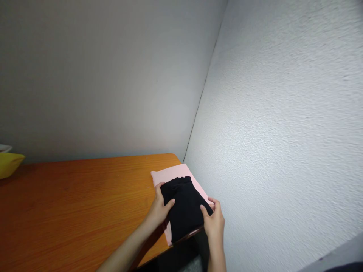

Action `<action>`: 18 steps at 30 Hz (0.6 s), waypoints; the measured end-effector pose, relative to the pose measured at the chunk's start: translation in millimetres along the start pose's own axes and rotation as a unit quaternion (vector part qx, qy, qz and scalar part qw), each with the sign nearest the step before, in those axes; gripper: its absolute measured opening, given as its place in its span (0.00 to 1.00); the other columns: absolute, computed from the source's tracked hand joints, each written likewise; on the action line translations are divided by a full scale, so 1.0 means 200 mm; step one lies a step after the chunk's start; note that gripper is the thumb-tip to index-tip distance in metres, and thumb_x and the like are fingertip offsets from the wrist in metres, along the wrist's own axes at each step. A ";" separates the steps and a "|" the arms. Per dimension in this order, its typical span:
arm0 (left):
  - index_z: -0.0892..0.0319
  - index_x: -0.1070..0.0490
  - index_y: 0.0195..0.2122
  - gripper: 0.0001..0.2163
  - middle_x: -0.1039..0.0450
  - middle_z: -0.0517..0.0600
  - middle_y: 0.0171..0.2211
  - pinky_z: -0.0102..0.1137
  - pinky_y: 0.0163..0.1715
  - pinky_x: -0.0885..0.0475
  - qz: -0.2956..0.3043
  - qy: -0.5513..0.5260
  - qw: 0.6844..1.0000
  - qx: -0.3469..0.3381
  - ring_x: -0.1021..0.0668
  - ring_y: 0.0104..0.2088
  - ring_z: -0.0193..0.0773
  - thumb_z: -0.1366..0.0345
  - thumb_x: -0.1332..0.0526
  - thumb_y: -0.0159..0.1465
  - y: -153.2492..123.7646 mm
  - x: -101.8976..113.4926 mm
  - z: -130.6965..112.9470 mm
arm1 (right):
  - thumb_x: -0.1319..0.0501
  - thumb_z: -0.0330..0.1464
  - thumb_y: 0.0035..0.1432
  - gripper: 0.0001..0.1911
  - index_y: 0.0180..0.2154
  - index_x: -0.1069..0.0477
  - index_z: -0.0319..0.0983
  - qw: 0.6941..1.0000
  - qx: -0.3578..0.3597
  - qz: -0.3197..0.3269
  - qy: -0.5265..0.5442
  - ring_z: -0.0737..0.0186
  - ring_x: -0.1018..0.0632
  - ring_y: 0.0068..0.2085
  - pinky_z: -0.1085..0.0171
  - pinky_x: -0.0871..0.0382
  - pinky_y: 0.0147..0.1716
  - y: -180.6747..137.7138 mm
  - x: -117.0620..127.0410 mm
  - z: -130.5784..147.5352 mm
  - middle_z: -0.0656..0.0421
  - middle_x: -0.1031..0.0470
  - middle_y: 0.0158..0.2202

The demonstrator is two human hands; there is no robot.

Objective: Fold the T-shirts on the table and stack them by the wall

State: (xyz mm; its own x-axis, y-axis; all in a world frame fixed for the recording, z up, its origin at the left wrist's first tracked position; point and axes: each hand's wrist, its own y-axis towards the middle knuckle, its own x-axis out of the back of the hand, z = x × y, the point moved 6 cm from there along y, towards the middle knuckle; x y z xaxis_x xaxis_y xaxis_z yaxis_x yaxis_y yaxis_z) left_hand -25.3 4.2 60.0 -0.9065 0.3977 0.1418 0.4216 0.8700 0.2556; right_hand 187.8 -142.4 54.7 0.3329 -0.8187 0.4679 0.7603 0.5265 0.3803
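A folded black garment (185,207) with a gathered, elastic-looking top edge lies over a folded pink cloth (170,173) at the table's right corner. My left hand (160,206) grips the garment's left edge, thumb on top and fingers at its side. On the other side, my right hand (213,217) pinches the lower right edge between thumb and fingers, close to the wall. Pink fabric shows behind the garment and along both its sides. The exact kind of garment cannot be made out.
The orange-brown wooden table (85,196) stretches to the left. A textured white wall (278,132) rises close on the right, and a grey wall (99,83) stands behind. A yellow object (10,164) sits at the far left. Below the table's front edge it is dark.
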 end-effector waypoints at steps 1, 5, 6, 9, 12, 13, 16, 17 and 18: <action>0.56 0.55 0.58 0.29 0.44 0.61 0.60 0.43 0.60 0.38 -0.002 0.029 1.000 0.008 0.35 0.61 0.46 0.65 0.41 0.59 -0.01 0.00 0.00 | 0.42 0.43 0.54 0.22 0.48 0.32 0.39 1.000 -0.004 0.007 -0.010 0.51 0.23 0.40 0.59 0.32 0.39 0.00 0.00 -0.01 0.54 0.24 0.36; 0.63 0.48 0.57 0.22 0.42 0.64 0.57 0.49 0.61 0.41 -0.088 0.184 0.979 -0.026 0.37 0.62 0.51 0.62 0.46 0.64 -0.06 0.05 -0.03 | 0.45 0.45 0.57 0.22 0.47 0.31 0.37 0.995 0.028 0.006 -0.094 0.44 0.25 0.44 0.53 0.33 0.41 -0.05 0.02 0.01 0.47 0.24 0.42; 0.63 0.46 0.57 0.20 0.42 0.63 0.58 0.50 0.61 0.42 -0.112 0.228 0.965 -0.060 0.38 0.62 0.52 0.62 0.48 0.65 -0.08 0.06 -0.08 | 0.46 0.46 0.58 0.22 0.47 0.31 0.37 0.991 0.047 -0.019 -0.126 0.42 0.26 0.46 0.51 0.34 0.43 -0.07 0.04 0.05 0.46 0.25 0.44; 0.58 0.39 0.55 0.17 0.41 0.57 0.62 0.48 0.64 0.45 -0.059 0.332 0.923 -0.187 0.40 0.64 0.46 0.69 0.55 0.67 -0.12 0.02 -0.23 | 0.49 0.49 0.61 0.25 0.48 0.30 0.38 0.976 0.108 -0.074 -0.177 0.40 0.28 0.49 0.45 0.37 0.48 -0.14 0.04 0.18 0.44 0.27 0.47; 0.54 0.36 0.57 0.18 0.41 0.50 0.65 0.45 0.66 0.49 0.081 0.383 0.889 -0.237 0.41 0.65 0.42 0.68 0.54 0.68 -0.15 -0.06 -0.28 | 0.53 0.50 0.63 0.28 0.52 0.32 0.38 0.974 0.171 -0.008 -0.151 0.42 0.30 0.54 0.45 0.38 0.52 -0.18 -0.10 0.27 0.45 0.28 0.52; 0.54 0.37 0.60 0.19 0.43 0.50 0.66 0.46 0.66 0.49 0.105 0.394 0.885 -0.225 0.42 0.66 0.43 0.65 0.53 0.69 -0.16 -0.07 -0.26 | 0.53 0.52 0.62 0.31 0.54 0.32 0.38 0.971 0.185 0.023 -0.151 0.41 0.32 0.57 0.45 0.38 0.53 -0.19 -0.17 0.28 0.45 0.30 0.54; 0.53 0.47 0.66 0.24 0.47 0.52 0.68 0.50 0.66 0.49 0.114 0.399 0.895 -0.162 0.43 0.66 0.48 0.56 0.55 0.69 -0.15 -0.07 -0.14 | 0.54 0.58 0.56 0.38 0.56 0.32 0.41 0.961 0.197 0.090 -0.172 0.33 0.35 0.60 0.36 0.37 0.50 -0.24 -0.33 0.26 0.45 0.31 0.56; 0.51 0.50 0.67 0.25 0.49 0.52 0.68 0.52 0.65 0.49 0.113 0.390 0.901 -0.154 0.43 0.67 0.49 0.54 0.56 0.69 -0.15 -0.07 -0.09 | 0.54 0.58 0.55 0.37 0.56 0.31 0.44 0.959 0.199 0.105 -0.174 0.31 0.35 0.59 0.32 0.38 0.48 -0.26 -0.36 0.25 0.45 0.30 0.55; 0.48 0.54 0.68 0.27 0.50 0.50 0.69 0.54 0.64 0.47 0.116 0.380 0.905 -0.155 0.44 0.67 0.50 0.52 0.56 0.68 -0.14 -0.08 -0.04 | 0.54 0.58 0.55 0.36 0.56 0.31 0.47 0.957 0.206 0.118 -0.164 0.30 0.35 0.59 0.30 0.39 0.48 -0.27 -0.38 0.25 0.45 0.29 0.54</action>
State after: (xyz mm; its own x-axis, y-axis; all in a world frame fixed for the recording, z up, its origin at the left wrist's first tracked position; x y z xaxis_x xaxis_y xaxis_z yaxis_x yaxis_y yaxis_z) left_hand -22.8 -28.5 57.7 -0.5667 0.1414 0.8117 0.6910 0.6181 0.3748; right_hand 92.6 -96.9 37.4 0.2239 -0.5845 0.7799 0.3786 0.7895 0.4830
